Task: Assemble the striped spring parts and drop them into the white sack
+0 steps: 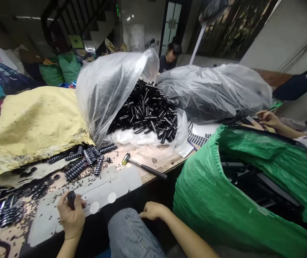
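Note:
My left hand is closed around a short black ridged cylinder above the table's front edge. Beside my denim-covered knee, my right hand has its fingers curled; whatever it may hold is hidden. White sheets lie along the table edge near my left hand, dotted with tiny dark bits. Behind them is a pile of black-and-silver ringed rods. A small hammer with a dark handle rests on the table, its head to the left.
A clear plastic bag spills black tubes at the back. Yellow cloth covers the left side. A big green sack of black parts stands at my right. Another person's hand is beyond it; a person sits behind the bags.

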### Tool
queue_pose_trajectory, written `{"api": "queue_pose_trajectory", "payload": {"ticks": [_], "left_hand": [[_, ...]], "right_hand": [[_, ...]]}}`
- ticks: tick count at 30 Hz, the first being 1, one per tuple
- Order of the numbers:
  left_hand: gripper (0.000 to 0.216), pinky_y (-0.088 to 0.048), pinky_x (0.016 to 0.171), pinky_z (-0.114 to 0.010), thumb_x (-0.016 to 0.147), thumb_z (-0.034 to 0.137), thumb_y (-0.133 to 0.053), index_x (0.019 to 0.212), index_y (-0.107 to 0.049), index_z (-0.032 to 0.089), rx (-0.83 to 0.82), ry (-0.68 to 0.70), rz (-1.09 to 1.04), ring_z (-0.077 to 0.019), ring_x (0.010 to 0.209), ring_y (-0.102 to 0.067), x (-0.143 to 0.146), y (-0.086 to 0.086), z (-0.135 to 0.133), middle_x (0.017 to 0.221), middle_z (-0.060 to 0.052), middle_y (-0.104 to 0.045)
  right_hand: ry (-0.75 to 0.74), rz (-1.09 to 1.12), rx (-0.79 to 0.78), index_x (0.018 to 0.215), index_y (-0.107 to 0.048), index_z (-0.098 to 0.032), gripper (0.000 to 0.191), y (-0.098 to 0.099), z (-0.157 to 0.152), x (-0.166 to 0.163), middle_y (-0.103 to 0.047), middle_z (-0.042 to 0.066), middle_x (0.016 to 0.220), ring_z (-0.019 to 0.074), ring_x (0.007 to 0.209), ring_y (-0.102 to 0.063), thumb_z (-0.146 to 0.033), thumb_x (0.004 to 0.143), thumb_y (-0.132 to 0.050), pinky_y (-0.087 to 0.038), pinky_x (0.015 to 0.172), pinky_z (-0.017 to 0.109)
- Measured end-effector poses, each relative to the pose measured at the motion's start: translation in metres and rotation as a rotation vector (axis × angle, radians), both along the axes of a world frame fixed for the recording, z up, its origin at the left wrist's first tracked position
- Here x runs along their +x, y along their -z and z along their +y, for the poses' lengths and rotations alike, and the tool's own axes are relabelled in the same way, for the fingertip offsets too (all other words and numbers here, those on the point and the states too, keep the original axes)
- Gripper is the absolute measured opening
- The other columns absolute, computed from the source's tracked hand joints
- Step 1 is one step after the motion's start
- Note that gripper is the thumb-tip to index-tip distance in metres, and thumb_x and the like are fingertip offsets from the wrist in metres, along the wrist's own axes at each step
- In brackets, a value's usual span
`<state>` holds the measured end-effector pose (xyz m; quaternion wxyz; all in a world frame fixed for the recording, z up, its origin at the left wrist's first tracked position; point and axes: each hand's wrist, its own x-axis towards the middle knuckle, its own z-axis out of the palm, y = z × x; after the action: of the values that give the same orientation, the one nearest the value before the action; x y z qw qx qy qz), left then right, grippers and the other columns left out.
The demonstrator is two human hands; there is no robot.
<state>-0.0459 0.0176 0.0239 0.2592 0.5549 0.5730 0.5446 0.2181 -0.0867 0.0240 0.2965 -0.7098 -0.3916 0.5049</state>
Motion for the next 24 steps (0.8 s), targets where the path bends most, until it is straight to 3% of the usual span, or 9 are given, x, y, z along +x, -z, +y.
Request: {"api": "queue_pose_trajectory", "payload": {"ticks": [3, 7, 11, 14, 17, 21, 24], "left_hand": [[0.046, -0.045, 0.054, -0.027, 0.075, 0.031, -0.053, 0.116, -0.036, 0.02, -0.013, 0.003, -0.01, -0.0112, 0.048, -0.051, -0.003, 0.003, -0.001, 0.057, 0.007, -0.047], [0.051, -0.046, 0.055, -0.028, 0.074, 0.039, -0.051, 0.118, -0.036, 0.018, -0.036, -0.012, 0.0, -0.0123, 0.049, -0.051, -0.005, 0.004, -0.002, 0.056, 0.006, -0.046], [0.055, -0.046, 0.057, -0.03, 0.074, 0.047, -0.048, 0.12, -0.036, 0.019, -0.11, -0.004, -0.008, -0.0136, 0.051, -0.053, -0.005, -0.001, -0.006, 0.062, 0.004, -0.049], [0.055, -0.046, 0.059, -0.032, 0.073, 0.05, -0.047, 0.118, -0.039, 0.019, -0.151, 0.007, -0.046, -0.0145, 0.054, -0.054, -0.004, -0.012, -0.008, 0.068, 0.002, -0.051], [0.053, -0.045, 0.053, -0.029, 0.071, 0.051, -0.049, 0.113, -0.043, 0.018, -0.224, 0.02, -0.143, -0.0144, 0.052, -0.051, 0.002, -0.033, -0.008, 0.063, 0.003, -0.049], [0.053, -0.033, 0.038, -0.021, 0.067, 0.05, -0.056, 0.107, -0.046, 0.017, -0.375, 0.219, -0.359, -0.0079, 0.036, -0.037, 0.018, -0.072, -0.004, 0.047, 0.009, -0.039], [0.041, -0.023, 0.033, -0.017, 0.062, 0.045, -0.062, 0.087, -0.051, 0.015, -0.506, 0.336, -0.482, -0.0038, 0.031, -0.028, 0.024, -0.091, 0.003, 0.04, 0.011, -0.036]], "right_hand": [[0.025, -0.148, 0.036, 0.063, -0.063, -0.018, 0.02, -0.04, 0.035, 0.024, -0.064, 0.0, 0.069, 0.0143, 0.066, -0.059, -0.035, 0.06, -0.071, -0.044, 0.058, 0.023], [0.322, -0.427, 0.116, 0.08, -0.062, -0.014, 0.028, -0.1, 0.105, 0.08, -0.061, 0.008, 0.099, 0.0166, 0.095, -0.053, -0.04, 0.08, -0.049, -0.04, 0.078, 0.028], [0.525, -0.566, 0.072, 0.097, -0.054, -0.01, 0.025, -0.132, 0.142, 0.108, -0.056, 0.008, 0.101, 0.014, 0.089, -0.054, -0.031, 0.085, -0.046, -0.042, 0.08, 0.035], [0.542, -0.586, 0.114, 0.102, -0.051, -0.013, 0.026, -0.138, 0.142, 0.1, -0.055, 0.006, 0.102, 0.0157, 0.089, -0.054, -0.03, 0.083, -0.05, -0.045, 0.078, 0.037], [0.444, -0.56, 0.239, 0.104, -0.05, -0.013, 0.027, -0.133, 0.137, 0.067, -0.056, 0.007, 0.101, 0.0171, 0.091, -0.054, -0.026, 0.08, -0.053, -0.044, 0.079, 0.035], [0.108, -0.378, 0.313, 0.086, -0.059, -0.014, 0.026, -0.105, 0.125, -0.021, -0.063, 0.004, 0.078, 0.0149, 0.071, -0.058, -0.032, 0.069, -0.063, -0.046, 0.061, 0.025], [-0.248, -0.089, 0.26, 0.083, -0.059, -0.014, 0.034, -0.086, 0.105, -0.087, -0.061, 0.002, 0.066, 0.0124, 0.054, -0.054, -0.045, 0.068, -0.06, -0.042, 0.047, 0.023]]}}
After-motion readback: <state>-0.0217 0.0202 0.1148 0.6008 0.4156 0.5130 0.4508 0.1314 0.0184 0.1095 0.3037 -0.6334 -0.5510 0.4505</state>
